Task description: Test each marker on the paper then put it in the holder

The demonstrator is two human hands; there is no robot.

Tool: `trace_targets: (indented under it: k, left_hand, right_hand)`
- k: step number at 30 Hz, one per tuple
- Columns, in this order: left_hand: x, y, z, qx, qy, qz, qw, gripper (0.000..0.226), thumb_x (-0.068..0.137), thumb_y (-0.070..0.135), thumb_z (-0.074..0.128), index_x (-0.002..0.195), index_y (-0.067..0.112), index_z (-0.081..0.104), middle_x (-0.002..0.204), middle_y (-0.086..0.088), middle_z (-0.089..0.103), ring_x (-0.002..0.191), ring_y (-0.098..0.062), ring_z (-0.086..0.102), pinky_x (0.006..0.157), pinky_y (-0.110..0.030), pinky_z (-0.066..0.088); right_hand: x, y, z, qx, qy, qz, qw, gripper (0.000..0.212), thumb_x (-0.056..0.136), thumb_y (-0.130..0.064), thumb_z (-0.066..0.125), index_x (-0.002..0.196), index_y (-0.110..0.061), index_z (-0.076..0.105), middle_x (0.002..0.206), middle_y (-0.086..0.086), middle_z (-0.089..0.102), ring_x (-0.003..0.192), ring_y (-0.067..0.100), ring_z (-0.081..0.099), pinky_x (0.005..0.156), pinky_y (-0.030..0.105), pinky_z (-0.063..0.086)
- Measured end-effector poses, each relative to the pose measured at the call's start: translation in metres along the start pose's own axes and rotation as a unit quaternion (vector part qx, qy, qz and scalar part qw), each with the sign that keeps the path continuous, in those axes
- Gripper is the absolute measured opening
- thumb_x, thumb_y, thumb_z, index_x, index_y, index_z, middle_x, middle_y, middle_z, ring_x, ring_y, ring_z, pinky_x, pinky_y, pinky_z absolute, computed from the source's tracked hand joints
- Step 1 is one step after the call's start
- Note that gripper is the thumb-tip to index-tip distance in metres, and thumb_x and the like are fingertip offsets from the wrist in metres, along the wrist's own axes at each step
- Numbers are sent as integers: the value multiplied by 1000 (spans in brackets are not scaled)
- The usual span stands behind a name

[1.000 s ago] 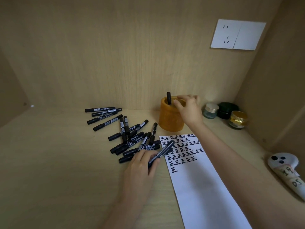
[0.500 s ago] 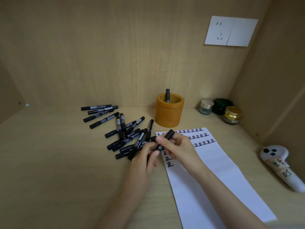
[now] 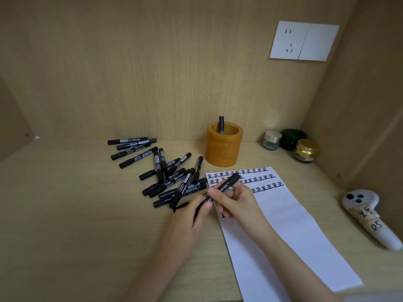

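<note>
A black marker [image 3: 225,185] lies slanted across both my hands at the left edge of the white paper [image 3: 290,225]. My right hand [image 3: 234,203] grips its upper barrel, while my left hand [image 3: 192,214] pinches its lower end. Rows of black written characters fill the paper's top. Behind the paper stands the orange cylindrical holder [image 3: 223,149] with one marker [image 3: 221,125] upright in it. A pile of several black capped markers [image 3: 172,177] lies on the desk to the left of the holder.
Three small jars [image 3: 291,144] stand at the back right corner. A white controller [image 3: 368,216] with taped labels lies at the right edge. A wall socket [image 3: 304,41] is on the back panel. Wooden side walls close in on both sides.
My right hand came back from the holder, leaving a marker in it, and took hold of the marker that my left hand picked from the pile. The view shifted slightly.
</note>
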State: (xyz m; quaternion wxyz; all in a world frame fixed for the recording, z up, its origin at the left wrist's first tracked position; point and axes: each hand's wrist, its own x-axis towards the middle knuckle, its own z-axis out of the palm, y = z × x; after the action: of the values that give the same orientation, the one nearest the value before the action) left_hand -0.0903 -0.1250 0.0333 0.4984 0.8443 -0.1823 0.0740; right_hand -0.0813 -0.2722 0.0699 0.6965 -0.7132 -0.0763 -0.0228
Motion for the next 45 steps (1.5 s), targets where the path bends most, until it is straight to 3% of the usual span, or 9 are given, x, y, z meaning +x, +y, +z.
trace_targets:
  k: [2,16,21,25,28,32,37,41,45]
  left_hand:
    - [0,1,-1,-9,-9,1,1000,30,92,57,36,98,35,55,78,3,64,71,-11,59,69,-39,47]
    - [2,22,-7,-154,-69,1,986,21,95,9,47,79,15,60,51,25,54,51,13,49,54,-3,34]
    - [1,14,-1,-142,-61,-1,988,23,94,31,49,89,13,64,58,19,51,53,4,42,57,-13,32]
    - [-1,2,0,-98,-19,-34,994,38,81,68,38,94,39,59,62,3,51,60,-9,45,62,-28,36]
    - [-4,0,-3,-36,-32,-39,998,23,82,58,45,96,43,56,82,-4,66,67,-11,53,66,-27,39]
    - [-6,9,-4,66,-111,-18,991,7,87,38,60,92,37,64,60,20,61,52,7,51,51,-8,34]
    - [-6,6,-1,140,-134,4,981,19,82,53,60,99,44,64,57,22,58,55,5,52,55,-8,36]
    - [-7,4,1,156,-135,20,978,24,81,56,59,101,44,62,79,19,70,60,13,53,60,-7,38]
    - [-7,5,1,155,-134,17,979,22,81,54,60,100,43,63,54,17,55,55,15,50,55,-6,31]
  right_hand:
    - [-1,2,0,5,-8,-11,1000,15,89,-12,64,89,1,57,48,5,49,38,8,42,41,16,34]
    - [-8,6,-3,16,-37,-55,998,21,85,-27,59,79,-7,55,46,-1,50,40,8,39,45,15,32]
    - [-10,7,-4,16,-2,-53,998,27,90,-16,61,72,3,56,42,-3,44,38,7,36,45,12,31]
    - [-8,6,-16,84,100,-20,991,38,94,-14,57,58,-23,48,42,-6,38,38,11,30,42,20,22]
    - [-3,4,-38,127,168,12,977,27,97,-14,49,70,-16,52,44,0,46,39,15,37,43,25,22]
    - [-5,8,-47,112,158,60,979,25,96,-20,53,86,-3,68,62,17,68,50,21,64,37,18,33]
    - [-6,19,-43,-11,179,47,983,26,82,-17,74,66,-4,59,56,15,58,43,11,50,42,15,34]
    - [-2,26,-42,-59,202,46,976,33,82,-14,74,58,-10,52,42,-12,49,38,1,40,43,12,32]
    - [0,34,-42,-86,211,41,973,29,86,-11,70,61,-9,54,39,-14,47,37,0,40,42,11,31]
